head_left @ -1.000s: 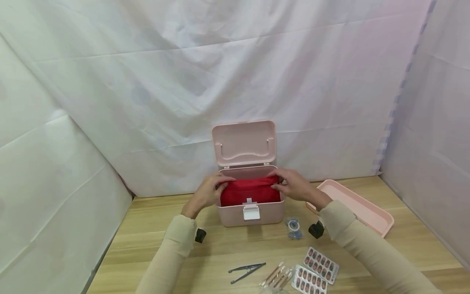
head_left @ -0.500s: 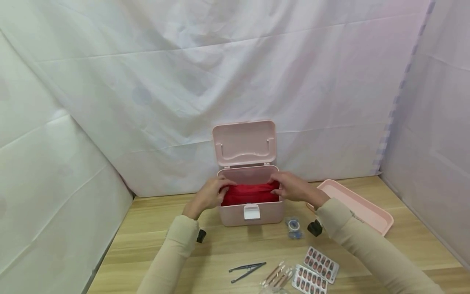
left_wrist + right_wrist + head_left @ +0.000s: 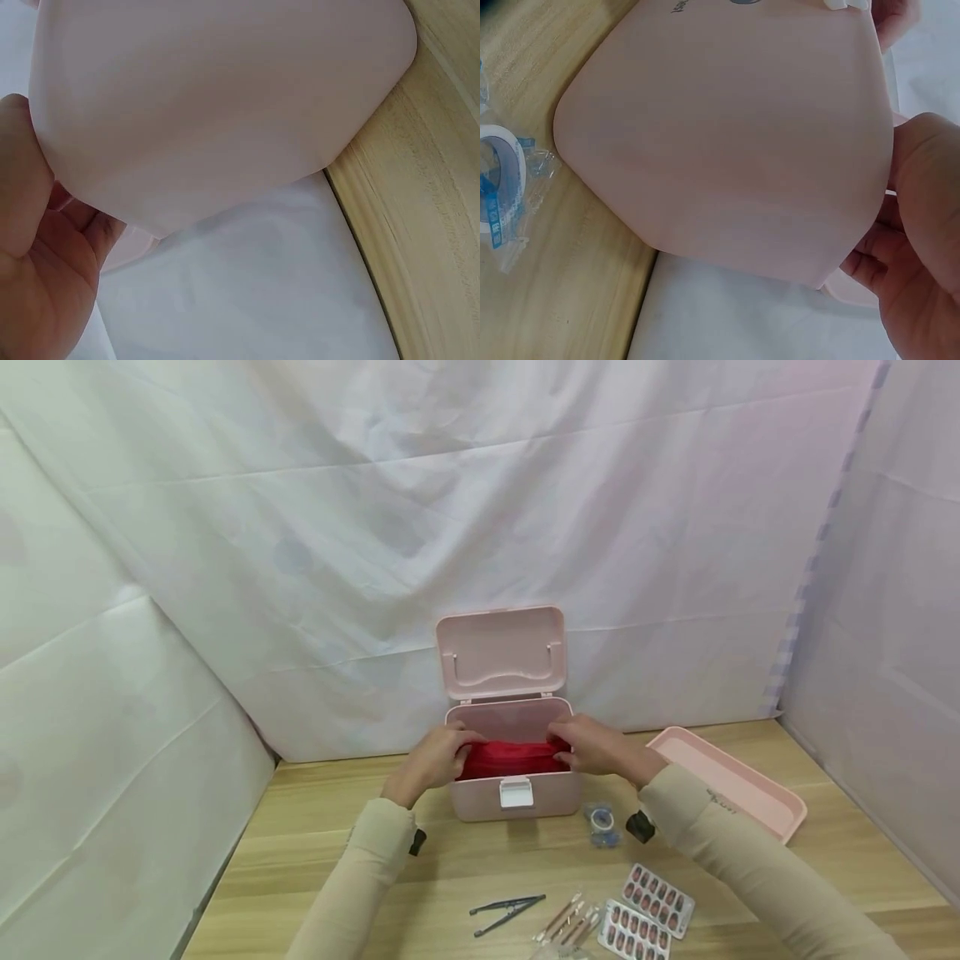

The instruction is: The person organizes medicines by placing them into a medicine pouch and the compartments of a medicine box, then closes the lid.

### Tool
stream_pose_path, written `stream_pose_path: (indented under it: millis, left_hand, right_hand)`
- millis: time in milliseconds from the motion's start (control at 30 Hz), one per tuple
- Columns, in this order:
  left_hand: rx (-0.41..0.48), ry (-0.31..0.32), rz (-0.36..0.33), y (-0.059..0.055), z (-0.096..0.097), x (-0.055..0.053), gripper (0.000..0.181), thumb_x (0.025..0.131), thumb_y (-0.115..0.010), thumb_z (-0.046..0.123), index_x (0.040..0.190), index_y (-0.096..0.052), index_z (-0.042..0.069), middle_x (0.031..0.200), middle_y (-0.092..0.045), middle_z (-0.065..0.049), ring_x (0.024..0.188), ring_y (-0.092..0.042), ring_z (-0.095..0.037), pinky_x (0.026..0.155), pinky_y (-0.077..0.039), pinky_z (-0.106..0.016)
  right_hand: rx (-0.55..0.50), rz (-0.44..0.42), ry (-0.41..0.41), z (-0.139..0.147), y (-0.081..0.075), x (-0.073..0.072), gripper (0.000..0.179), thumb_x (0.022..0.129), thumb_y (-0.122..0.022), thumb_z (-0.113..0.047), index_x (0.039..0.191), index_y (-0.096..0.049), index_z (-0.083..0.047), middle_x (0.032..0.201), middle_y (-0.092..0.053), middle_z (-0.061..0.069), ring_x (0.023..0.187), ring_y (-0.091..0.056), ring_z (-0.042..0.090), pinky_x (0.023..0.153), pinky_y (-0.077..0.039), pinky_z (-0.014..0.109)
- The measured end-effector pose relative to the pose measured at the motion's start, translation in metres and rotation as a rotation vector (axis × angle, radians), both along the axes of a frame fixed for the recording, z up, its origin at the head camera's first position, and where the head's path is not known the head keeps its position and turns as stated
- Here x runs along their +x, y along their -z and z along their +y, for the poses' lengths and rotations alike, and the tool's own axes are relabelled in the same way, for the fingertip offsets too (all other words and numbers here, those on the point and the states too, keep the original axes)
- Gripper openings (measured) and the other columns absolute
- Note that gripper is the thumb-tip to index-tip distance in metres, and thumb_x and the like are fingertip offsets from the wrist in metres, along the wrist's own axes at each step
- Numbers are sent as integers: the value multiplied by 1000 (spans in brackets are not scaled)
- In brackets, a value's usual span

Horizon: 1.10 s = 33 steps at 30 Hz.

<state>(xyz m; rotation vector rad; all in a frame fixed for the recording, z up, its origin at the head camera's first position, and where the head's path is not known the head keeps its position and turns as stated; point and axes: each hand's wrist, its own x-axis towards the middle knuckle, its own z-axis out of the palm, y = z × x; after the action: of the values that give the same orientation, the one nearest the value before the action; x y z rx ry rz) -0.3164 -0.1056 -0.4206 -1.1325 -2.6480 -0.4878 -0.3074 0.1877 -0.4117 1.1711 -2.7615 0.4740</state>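
A red fabric pouch (image 3: 513, 758) lies low inside the pink storage box (image 3: 480, 800), whose lid (image 3: 501, 652) stands raised at the back. My left hand (image 3: 438, 760) pinches the pouch's left end, its fingers over the box's left rim. At the opposite end my right hand (image 3: 595, 745) pinches the pouch between thumb and fingers. In the left wrist view the box's side wall (image 3: 217, 112) hides most of the left fingertips. The right wrist view likewise shows the right hand (image 3: 922, 225) reaching over the rim, its fingertips behind the wall.
A pink tray (image 3: 731, 781) lies at the right. Near the box's front right corner is a wrapped tape roll (image 3: 602, 821). Tweezers (image 3: 508, 913), a bag of cotton swabs (image 3: 566, 922) and two capsule blister packs (image 3: 657, 900) lie in front. White cloth (image 3: 337, 568) hangs behind.
Both hands have moved down a little, and the red pouch has sunk deeper into the box. Less of it shows above the front rim.
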Motion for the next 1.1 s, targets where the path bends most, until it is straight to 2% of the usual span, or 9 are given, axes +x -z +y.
stream_pose_path:
  millis: [233, 400, 633, 833, 900, 1000, 1100]
  left_hand:
    - [-81, -59, -40, -2, 7, -1, 29, 90, -58, -2, 112, -74, 8, 100, -69, -8, 89, -63, -23, 84, -54, -38]
    - [-134, -63, -31, 4, 9, -2, 28, 90, -58, 1, 112, -74, 7, 103, -68, -9, 95, -64, -25, 89, -54, -38]
    - [-170, -59, -50, -1, 12, -1, 29, 91, -58, 3, 117, -71, 5, 105, -65, -12, 96, -61, -27, 91, -52, -40]
    - [-233, -83, -63, -3, 19, -3, 29, 97, -57, 14, 120, -69, 3, 108, -64, -15, 98, -60, -29, 92, -51, -43]
    - [-256, -94, -71, -2, 22, -4, 30, 98, -55, 17, 122, -69, 3, 113, -65, -16, 103, -61, -31, 95, -50, -44]
    - [-287, -114, -91, -1, 25, -5, 33, 99, -54, 20, 124, -67, 4, 120, -65, -16, 110, -61, -33, 100, -48, -46]
    - [-318, -136, -118, 0, 27, -5, 35, 100, -53, 23, 128, -65, 5, 125, -64, -15, 119, -59, -32, 106, -43, -47]
  right_hand:
    - [106, 39, 59, -10, 0, -2, 9, 82, -70, -4, 88, -62, -6, 83, -57, 3, 71, -54, 16, 67, -50, 33]
    - [157, 71, 90, -18, 2, -5, 7, 79, -68, -3, 81, -61, -4, 85, -58, 7, 73, -55, 22, 71, -51, 38]
    - [217, 48, 130, -23, 4, -11, 7, 82, -65, -1, 88, -67, -3, 86, -61, 7, 76, -56, 22, 76, -52, 39]
    - [294, 28, 149, -30, 2, -13, 11, 82, -64, 0, 93, -66, -4, 83, -62, 7, 79, -59, 24, 77, -52, 40]
    - [328, 21, 163, -32, 1, -13, 9, 81, -65, -2, 90, -65, -5, 81, -62, 7, 78, -60, 25, 78, -52, 41]
    - [370, 55, 178, -35, 1, -11, 3, 81, -65, -5, 81, -63, -7, 78, -63, 7, 77, -62, 27, 80, -52, 43]
    - [386, 98, 192, -38, 2, -11, 9, 79, -65, -7, 72, -61, -10, 75, -65, 7, 78, -64, 30, 82, -51, 45]
